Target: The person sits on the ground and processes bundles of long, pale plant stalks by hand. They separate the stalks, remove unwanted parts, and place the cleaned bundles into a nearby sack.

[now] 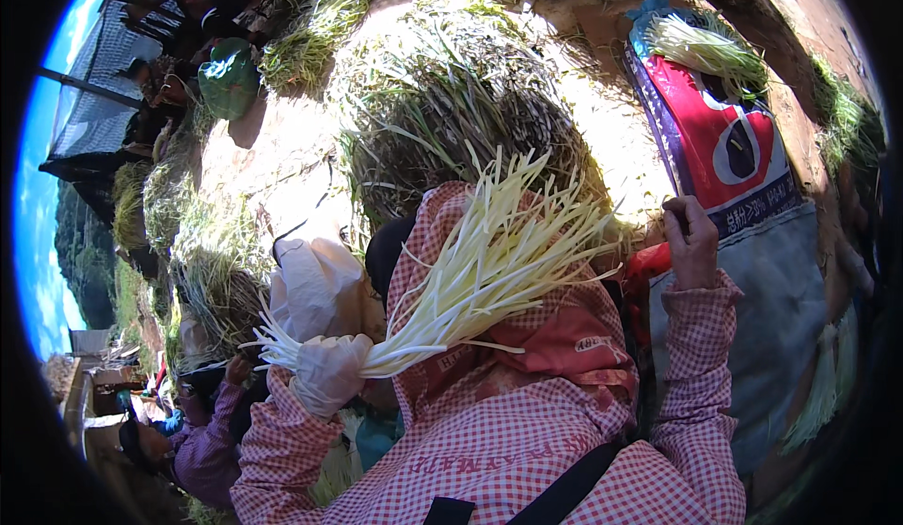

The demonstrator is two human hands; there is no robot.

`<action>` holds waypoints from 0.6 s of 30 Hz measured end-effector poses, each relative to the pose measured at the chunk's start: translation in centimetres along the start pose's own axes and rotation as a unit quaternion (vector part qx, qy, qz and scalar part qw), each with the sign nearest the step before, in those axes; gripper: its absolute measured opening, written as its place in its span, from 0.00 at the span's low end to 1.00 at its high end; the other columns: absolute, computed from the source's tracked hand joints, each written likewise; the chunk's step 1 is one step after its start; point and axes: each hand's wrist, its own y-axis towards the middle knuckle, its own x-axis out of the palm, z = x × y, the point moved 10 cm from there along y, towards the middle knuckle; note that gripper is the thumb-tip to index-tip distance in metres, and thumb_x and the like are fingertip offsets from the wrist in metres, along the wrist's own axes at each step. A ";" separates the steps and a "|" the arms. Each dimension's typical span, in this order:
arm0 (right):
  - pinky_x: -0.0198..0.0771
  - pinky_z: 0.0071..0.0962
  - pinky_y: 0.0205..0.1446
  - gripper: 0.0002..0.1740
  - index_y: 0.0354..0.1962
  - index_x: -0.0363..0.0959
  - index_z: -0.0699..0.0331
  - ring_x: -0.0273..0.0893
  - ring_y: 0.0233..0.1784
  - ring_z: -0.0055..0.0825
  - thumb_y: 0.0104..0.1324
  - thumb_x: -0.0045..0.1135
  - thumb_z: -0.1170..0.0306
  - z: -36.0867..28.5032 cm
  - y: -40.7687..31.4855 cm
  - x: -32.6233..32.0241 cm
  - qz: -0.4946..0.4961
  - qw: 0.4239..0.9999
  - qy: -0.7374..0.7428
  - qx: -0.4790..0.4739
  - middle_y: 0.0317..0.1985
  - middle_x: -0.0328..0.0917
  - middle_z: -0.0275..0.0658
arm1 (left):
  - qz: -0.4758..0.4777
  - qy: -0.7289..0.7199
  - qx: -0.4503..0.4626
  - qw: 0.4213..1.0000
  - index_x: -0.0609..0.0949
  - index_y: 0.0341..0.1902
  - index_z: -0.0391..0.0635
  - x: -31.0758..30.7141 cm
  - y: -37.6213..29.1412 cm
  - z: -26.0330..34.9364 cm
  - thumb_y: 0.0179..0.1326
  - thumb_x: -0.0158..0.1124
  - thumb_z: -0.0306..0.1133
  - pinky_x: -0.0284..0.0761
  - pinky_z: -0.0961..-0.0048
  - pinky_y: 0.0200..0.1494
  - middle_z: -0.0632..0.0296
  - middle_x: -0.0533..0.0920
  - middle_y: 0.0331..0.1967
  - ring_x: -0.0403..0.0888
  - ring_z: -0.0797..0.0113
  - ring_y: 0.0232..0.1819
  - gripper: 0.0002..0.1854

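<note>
My left hand [328, 377], in a thin pale glove, is closed around a bunch of long pale yellow-white vegetable stems [480, 264]. Their white ends stick out to the left of the fist, and the loose tips fan across my lap over a red-checked apron [578, 345]. Bare and raised at the right, my right hand [690, 239] has its fingers curled in; I can make out nothing in them. It is over the edge of a printed red and blue sack [670, 94] on the ground. More pale stems [698, 49] lie on the sack's far end.
A large heap of green and dry stalks [458, 109] lies before my knees. Grey cloth [748, 327] covers the ground beside my right arm. Further bundles [219, 271] and a green sack [229, 79] stand at left. A co-worker in a checked shirt [204, 458] sits at lower left.
</note>
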 end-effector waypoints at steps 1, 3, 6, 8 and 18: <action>0.69 0.26 0.34 0.05 0.37 0.74 0.69 0.76 0.30 0.28 0.62 0.56 0.80 -3.6 0.5 0.6 -0.018 0.999 0.009 -0.039 0.31 0.76 0.42 | 0.002 0.006 -0.004 1.000 0.75 0.25 0.51 0.0 -0.3 0.1 0.53 0.64 0.39 0.69 0.64 0.23 0.62 0.75 0.16 0.78 0.61 0.18 0.09; 0.70 0.28 0.36 0.06 0.37 0.74 0.70 0.76 0.33 0.33 0.62 0.53 0.83 -10.1 0.4 1.7 -0.043 0.990 0.044 -0.127 0.32 0.74 0.43 | 0.005 -0.001 -0.007 1.000 0.75 0.25 0.51 -0.5 -0.1 0.6 0.53 0.63 0.39 0.68 0.64 0.23 0.62 0.75 0.15 0.77 0.61 0.18 0.09; 0.73 0.34 0.40 0.09 0.37 0.75 0.69 0.75 0.37 0.41 0.56 0.57 0.82 -16.7 -2.1 5.3 -0.156 0.950 0.138 -0.233 0.34 0.74 0.44 | 0.007 -0.013 -0.022 1.000 0.75 0.26 0.51 -0.3 -0.9 0.6 0.54 0.63 0.38 0.68 0.64 0.23 0.63 0.74 0.15 0.77 0.61 0.18 0.08; 0.71 0.36 0.44 0.11 0.36 0.75 0.68 0.74 0.41 0.39 0.53 0.58 0.81 -18.5 -4.3 7.4 -0.202 0.924 0.152 -0.286 0.36 0.74 0.42 | 0.012 -0.017 -0.029 0.999 0.75 0.26 0.51 0.1 -1.1 0.8 0.54 0.62 0.37 0.68 0.64 0.23 0.63 0.74 0.15 0.77 0.61 0.18 0.07; 0.73 0.39 0.46 0.18 0.40 0.74 0.67 0.75 0.40 0.42 0.49 0.61 0.79 -21.3 -5.9 7.8 -0.255 0.905 0.147 -0.306 0.38 0.74 0.42 | 0.014 0.072 -0.007 0.997 0.72 0.25 0.52 -1.3 -1.1 2.1 0.55 0.60 0.37 0.68 0.65 0.22 0.64 0.72 0.15 0.76 0.64 0.17 0.08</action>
